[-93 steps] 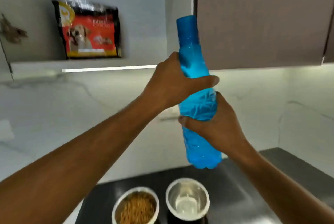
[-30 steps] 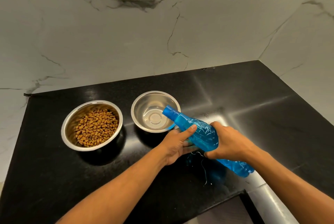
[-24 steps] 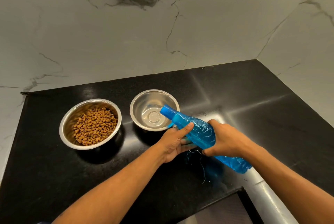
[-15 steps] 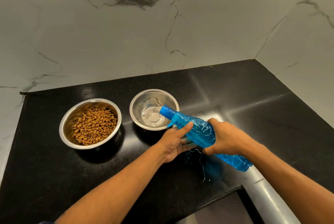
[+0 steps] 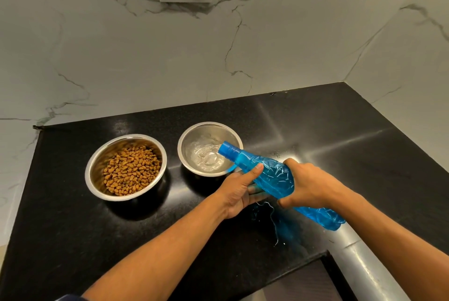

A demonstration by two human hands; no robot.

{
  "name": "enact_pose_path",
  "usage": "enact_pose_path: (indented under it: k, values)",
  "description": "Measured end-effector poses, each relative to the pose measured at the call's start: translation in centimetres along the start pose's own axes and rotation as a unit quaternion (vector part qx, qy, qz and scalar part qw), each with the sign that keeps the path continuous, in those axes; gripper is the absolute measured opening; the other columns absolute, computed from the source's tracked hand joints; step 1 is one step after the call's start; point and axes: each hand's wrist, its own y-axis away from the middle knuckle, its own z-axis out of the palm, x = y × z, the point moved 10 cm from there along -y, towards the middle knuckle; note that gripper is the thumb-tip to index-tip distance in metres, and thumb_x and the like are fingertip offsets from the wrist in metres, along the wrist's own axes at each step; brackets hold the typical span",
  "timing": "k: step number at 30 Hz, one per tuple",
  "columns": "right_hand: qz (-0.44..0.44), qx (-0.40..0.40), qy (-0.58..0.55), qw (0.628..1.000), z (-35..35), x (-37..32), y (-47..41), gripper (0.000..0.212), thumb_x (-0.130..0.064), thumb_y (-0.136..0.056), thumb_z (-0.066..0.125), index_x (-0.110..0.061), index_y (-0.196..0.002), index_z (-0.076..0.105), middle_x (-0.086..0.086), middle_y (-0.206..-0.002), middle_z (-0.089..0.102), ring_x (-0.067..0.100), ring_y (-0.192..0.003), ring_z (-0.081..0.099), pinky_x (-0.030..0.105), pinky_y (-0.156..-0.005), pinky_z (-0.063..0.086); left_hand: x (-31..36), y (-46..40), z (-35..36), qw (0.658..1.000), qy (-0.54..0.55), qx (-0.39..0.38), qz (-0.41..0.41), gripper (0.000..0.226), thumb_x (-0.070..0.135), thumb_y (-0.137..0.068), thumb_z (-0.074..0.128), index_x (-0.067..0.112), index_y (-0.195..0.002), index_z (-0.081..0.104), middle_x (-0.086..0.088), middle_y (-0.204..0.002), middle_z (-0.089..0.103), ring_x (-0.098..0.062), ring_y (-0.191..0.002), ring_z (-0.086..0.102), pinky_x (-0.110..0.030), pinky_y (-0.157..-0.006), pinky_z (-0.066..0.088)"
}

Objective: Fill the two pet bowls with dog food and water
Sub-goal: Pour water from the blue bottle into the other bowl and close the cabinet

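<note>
Both hands' grip squeezes crinkled blue bottle [image 5: 269,176] (translucent plastic) over round steel bowl [image 5: 192,140].

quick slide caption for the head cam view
Both hands tip a blue bottle, pouring water into the right steel bowl beside a kibble-filled bowl on black counter.

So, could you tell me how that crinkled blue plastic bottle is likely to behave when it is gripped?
The crinkled blue plastic bottle probably has thin, soft walls: its surface is creased where the right hand wraps it. It likely needs support, since the left hand props it below. Tilted over the water-filled steel bowl, a hard squeeze might make the water surge.
</note>
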Motion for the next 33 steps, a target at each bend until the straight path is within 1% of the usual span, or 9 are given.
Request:
enact_pose_path:
  k: [3, 7, 12, 16, 20, 24, 28, 31, 33]
  values:
    - [0.005, -0.002, 0.002, 1.0, -0.12, 0.04, 0.09, 0.071, -0.058, -0.061, 0.077, -0.026, -0.117, 0.048, -0.009, -0.089, 0.058, 0.007, -0.072, 0.056, 0.019, -0.052, 0.039, -0.05, -0.04, 0.02, 1.0, -0.001, -0.001, 0.001, 0.032, 0.027, -0.097, 0.065, 0.014, -0.125, 0.061, -0.018, -0.137, 0.064, -0.034, -0.124, 0.065, -0.044, -0.098, 0.057]
    - [0.008, -0.001, 0.008, 1.0, -0.29, 0.07, 0.26, 0.071, -0.058, -0.061, 0.078, -0.026, -0.118, 0.048, -0.01, -0.087, 0.057, 0.006, -0.07, 0.055, 0.018, -0.052, 0.037, 0.03, 0.04, 0.25, 1.0, 0.0, -0.002, 0.002, 0.032, 0.027, -0.097, 0.065, 0.013, -0.126, 0.061, -0.018, -0.137, 0.064, -0.034, -0.123, 0.065, -0.043, -0.097, 0.057]
    - [0.009, -0.002, 0.011, 1.0, -0.49, 0.12, 0.41, 0.072, -0.059, -0.061, 0.077, -0.026, -0.118, 0.048, -0.009, -0.09, 0.058, 0.008, -0.072, 0.057, 0.02, -0.054, 0.043, 0.04, 0.1, 0.49, 1.0, 0.002, -0.002, 0.0, 0.03, 0.027, -0.097, 0.064, 0.014, -0.124, 0.061, -0.018, -0.137, 0.064, -0.034, -0.123, 0.065, -0.042, -0.094, 0.059]
    - [0.008, -0.001, 0.015, 1.0, -0.6, 0.11, 0.51, 0.071, -0.058, -0.062, 0.078, -0.026, -0.118, 0.048, -0.01, -0.089, 0.057, 0.007, -0.072, 0.057, 0.019, -0.055, 0.043, -0.03, 0.16, 0.7, 1.0, 0.003, -0.003, -0.001, 0.029, 0.027, -0.097, 0.064, 0.014, -0.123, 0.061, -0.018, -0.137, 0.064, -0.034, -0.124, 0.064, -0.042, -0.094, 0.059]
    - [0.003, -0.003, 0.018, 1.0, -0.65, 0.1, 0.53, 0.072, -0.058, -0.063, 0.078, -0.026, -0.12, 0.047, -0.011, -0.093, 0.058, 0.007, -0.075, 0.058, 0.019, -0.058, 0.048, -0.01, 0.24, 0.79, 1.0, 0.009, -0.004, -0.002, 0.031, 0.027, -0.097, 0.065, 0.014, -0.124, 0.06, -0.018, -0.136, 0.064, -0.033, -0.122, 0.065, -0.042, -0.093, 0.059]
    - [0.003, -0.005, 0.02, 1.0, -0.69, 0.08, 0.5, 0.074, -0.058, -0.063, 0.078, -0.026, -0.122, 0.047, -0.009, -0.096, 0.06, 0.009, -0.077, 0.06, 0.023, -0.063, 0.055, 0.08, 0.39, 0.92, 1.0, 0.011, -0.008, -0.002, 0.027, 0.026, -0.097, 0.063, 0.015, -0.121, 0.061, -0.018, -0.135, 0.064, -0.032, -0.119, 0.066, -0.043, -0.094, 0.059]
    - [0.003, -0.007, 0.016, 1.0, -0.77, -0.1, 0.49, 0.073, -0.057, -0.063, 0.078, -0.026, -0.121, 0.047, -0.009, -0.093, 0.058, 0.008, -0.075, 0.059, 0.019, -0.058, 0.048, 0.17, 0.41, 0.83, 1.0, 0.013, -0.008, -0.001, 0.028, 0.026, -0.097, 0.064, 0.015, -0.122, 0.06, -0.018, -0.134, 0.065, -0.033, -0.122, 0.065, -0.045, -0.097, 0.057]
    - [0.005, -0.006, 0.017, 1.0, -0.82, -0.1, 0.45, 0.071, -0.056, -0.064, 0.078, -0.026, -0.12, 0.047, -0.009, -0.091, 0.057, 0.007, -0.073, 0.057, 0.017, -0.056, 0.043, 0.28, 0.38, 0.75, 1.0, 0.013, -0.005, 0.003, 0.03, 0.026, -0.097, 0.064, 0.015, -0.124, 0.059, -0.017, -0.134, 0.065, -0.033, -0.121, 0.066, -0.044, -0.095, 0.058]
    - [0.005, -0.004, 0.018, 1.0, -0.86, -0.09, 0.41, 0.071, -0.056, -0.064, 0.078, -0.026, -0.12, 0.047, -0.01, -0.093, 0.057, 0.006, -0.073, 0.056, 0.017, -0.055, 0.041, 0.32, 0.4, 0.82, 1.0, 0.012, -0.008, 0.006, 0.028, 0.026, -0.098, 0.063, 0.015, -0.123, 0.06, -0.015, -0.129, 0.067, -0.031, -0.116, 0.068, -0.042, -0.093, 0.059]
